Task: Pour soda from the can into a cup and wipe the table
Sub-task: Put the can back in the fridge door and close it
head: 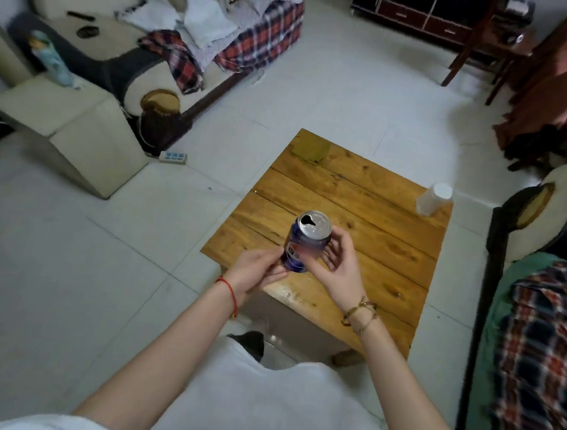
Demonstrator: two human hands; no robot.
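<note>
A blue soda can (301,247) with an opened silver top is held above the near-left part of the wooden table (360,221). My left hand (256,269) grips the can's lower body from the left. My right hand (338,260) is at the can's right side, thumb and fingers curled close around its upper part. A white cup (433,199) stands upside down near the table's right edge. A greenish-brown cloth (310,149) lies at the table's far corner.
A sofa (125,46) with plaid blankets stands far left, and a power strip (173,157) lies on the tiled floor beside it. A bed with a plaid cover (544,357) borders the right side. A chair (538,110) stands far right.
</note>
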